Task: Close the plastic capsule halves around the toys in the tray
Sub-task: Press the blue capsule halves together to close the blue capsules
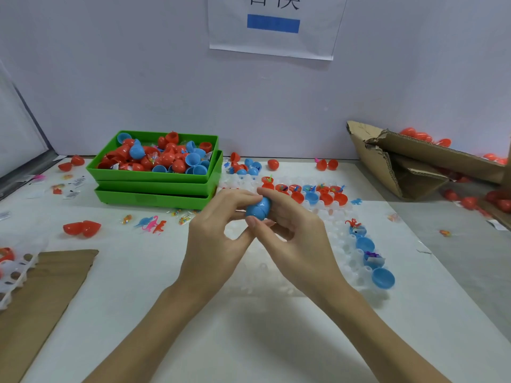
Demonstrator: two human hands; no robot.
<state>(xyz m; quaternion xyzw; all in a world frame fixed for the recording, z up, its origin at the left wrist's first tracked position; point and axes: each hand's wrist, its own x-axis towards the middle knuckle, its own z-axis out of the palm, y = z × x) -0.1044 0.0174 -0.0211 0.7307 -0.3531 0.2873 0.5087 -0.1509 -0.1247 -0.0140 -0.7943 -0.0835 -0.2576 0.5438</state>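
- Near the front edge, two bare forearms reach in over the white table (132, 286), which lies open between and beside them.
- Left of the arms, a cardboard sheet (41, 294) lies flat, with a clear tray corner (16, 275) overlapping its far-left end.
- At mid-table, the left hand (218, 230) and right hand (293, 233) meet around a blue capsule (258, 208); fingers and thumbs of both curl round it, pinching it from either side, with a seam showing between its two halves.
- Under and beyond the hands lies the clear tray (340, 239); blue halves (383, 277) sit along its right edge, some holding small toys, and red and blue halves (312, 196) fill its far row just beyond the right hand.
- Left of the hands, a red capsule (81, 228) lies open, and small toy dinosaurs (152, 223) lie between it and the hands.
- Further back left, stacked green bins (154, 178) hold loose red and blue halves, their right end close to the tray's far corner.
- At far right, a torn cardboard box (409, 164) leans, red capsules scattered around it.
- Behind everything a wall closes the table, with a paper sign (273, 26) on it.
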